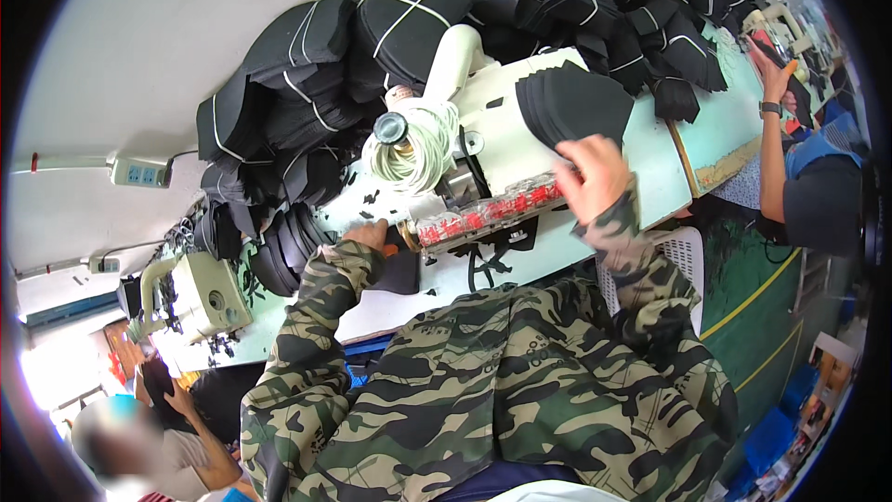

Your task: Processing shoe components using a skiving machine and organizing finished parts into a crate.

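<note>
A cream sewing machine [548,70] stands on the white table, its front edge marked with worn red patches. On its flat top lies a fanned stack of black curved fabric pieces [574,104]. My right hand [595,175] is open at the near edge of that stack, fingers apart, nothing visible in them. At the machine's left end my left hand [368,235] is closed, its fingers partly hidden. Something orange [390,249] shows beside those fingertips, and a black fabric piece [400,271] lies just below; I cannot tell what the fingers hold.
Tied black bundles [409,9] are piled behind the machine. A coil of white cord [413,149] hangs on it. More black pieces [283,246] lie left of my left hand. A white basket [686,265] stands beneath my right forearm. Co-workers sit at machines on both sides.
</note>
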Available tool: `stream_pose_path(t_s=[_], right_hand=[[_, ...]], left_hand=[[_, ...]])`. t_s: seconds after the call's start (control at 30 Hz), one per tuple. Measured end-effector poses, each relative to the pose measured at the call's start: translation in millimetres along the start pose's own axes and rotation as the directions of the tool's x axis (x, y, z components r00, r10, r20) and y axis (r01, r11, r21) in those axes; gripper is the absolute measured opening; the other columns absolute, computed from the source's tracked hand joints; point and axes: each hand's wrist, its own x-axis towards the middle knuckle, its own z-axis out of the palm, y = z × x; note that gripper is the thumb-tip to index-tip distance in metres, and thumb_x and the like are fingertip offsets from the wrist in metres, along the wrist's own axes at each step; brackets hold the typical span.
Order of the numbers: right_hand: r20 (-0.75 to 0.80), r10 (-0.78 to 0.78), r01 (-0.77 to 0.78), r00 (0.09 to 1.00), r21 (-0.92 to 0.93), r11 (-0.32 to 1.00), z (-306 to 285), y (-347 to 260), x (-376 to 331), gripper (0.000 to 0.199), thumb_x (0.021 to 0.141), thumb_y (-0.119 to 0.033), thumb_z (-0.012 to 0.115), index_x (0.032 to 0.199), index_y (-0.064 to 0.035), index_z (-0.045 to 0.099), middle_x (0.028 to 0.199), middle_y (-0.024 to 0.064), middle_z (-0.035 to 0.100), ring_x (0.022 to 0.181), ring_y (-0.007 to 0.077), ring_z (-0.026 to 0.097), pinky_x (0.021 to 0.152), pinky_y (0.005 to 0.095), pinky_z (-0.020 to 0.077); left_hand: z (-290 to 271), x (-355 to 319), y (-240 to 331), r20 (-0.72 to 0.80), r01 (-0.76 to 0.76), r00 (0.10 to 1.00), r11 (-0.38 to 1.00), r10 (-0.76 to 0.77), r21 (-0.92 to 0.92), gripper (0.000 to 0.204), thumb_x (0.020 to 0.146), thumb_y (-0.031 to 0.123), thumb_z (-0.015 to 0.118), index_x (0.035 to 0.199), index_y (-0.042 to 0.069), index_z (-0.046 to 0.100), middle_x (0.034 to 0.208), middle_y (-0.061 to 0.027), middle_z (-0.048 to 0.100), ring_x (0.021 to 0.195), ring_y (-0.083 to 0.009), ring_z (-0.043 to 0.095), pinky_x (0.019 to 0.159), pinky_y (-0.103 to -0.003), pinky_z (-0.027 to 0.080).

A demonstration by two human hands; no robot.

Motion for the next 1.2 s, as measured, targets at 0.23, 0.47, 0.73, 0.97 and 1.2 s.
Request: stream_pose_path(t_s=[0.23, 0.47, 0.73, 0.97, 1.2], right_hand=[[0.601, 0.016, -0.308, 0.799, 0.386, 0.869, 49, -53, -25, 0.024, 0.074, -0.016, 0.069, 0.090, -0.0006, 0.062, 0.066, 0.0077, 0.062, 0.057, 0.0142, 0.059, 0.053, 0.0261, 0.0468], [0.855, -0.022, -0.720, 0.519, 0.451, 0.528, 78, -61, -32, 0.019, 0.081, -0.015, 0.058, 0.082, 0.0028, 0.062, 0.066, 0.0106, 0.062, 0.056, 0.0145, 0.061, 0.053, 0.0263, 0.0475], [0.552, 0.072, -0.376, 0.831, 0.463, 0.803, 69, -54, -10, 0.011, 0.078, -0.012, 0.061, 0.079, -0.0005, 0.062, 0.061, 0.0094, 0.061, 0.054, 0.0144, 0.059, 0.052, 0.0257, 0.0445], [0.562, 0.111, -0.375, 0.820, 0.380, 0.846, 52, -43, -5, 0.016, 0.076, -0.017, 0.063, 0.083, -0.0027, 0.061, 0.071, 0.0111, 0.063, 0.065, 0.0258, 0.061, 0.061, 0.0340, 0.0480], [0.447, -0.165, 0.158, 0.879, 0.053, 0.986, 56, -52, 13, 0.026, 0.070, -0.024, 0.066, 0.086, -0.0037, 0.059, 0.078, 0.0106, 0.058, 0.080, 0.0300, 0.055, 0.072, 0.0379, 0.0448]], left_hand=[[-18, -24, -15, 0.169, -0.338, 0.860, 0.786, 0.482, -0.518, 0.025, 0.081, 0.020, 0.063, 0.096, 0.000, 0.060, 0.070, -0.0081, 0.060, 0.062, -0.0143, 0.053, 0.061, -0.030, 0.043], [-62, -47, 24, -0.041, -0.228, 0.849, 0.296, 0.527, -0.928, 0.018, 0.090, 0.015, 0.052, 0.097, -0.001, 0.058, 0.075, 0.0024, 0.057, 0.068, -0.0033, 0.048, 0.061, -0.021, 0.041], [-43, -23, -5, 0.061, -0.089, 0.918, 0.353, 0.391, -0.931, 0.022, 0.091, 0.016, 0.051, 0.101, -0.002, 0.059, 0.079, 0.0005, 0.061, 0.066, -0.0045, 0.054, 0.060, -0.019, 0.045], [-75, -13, 12, 0.055, -0.153, 0.893, 0.416, 0.446, -0.897, 0.024, 0.089, 0.019, 0.053, 0.100, -0.002, 0.060, 0.075, -0.0030, 0.062, 0.066, -0.0072, 0.053, 0.061, -0.024, 0.044], [-72, -2, 57, -0.303, -0.388, 0.919, 0.441, 0.252, -0.809, 0.023, 0.087, 0.025, 0.058, 0.085, 0.002, 0.061, 0.071, 0.0041, 0.056, 0.063, -0.0051, 0.048, 0.059, -0.021, 0.039]])
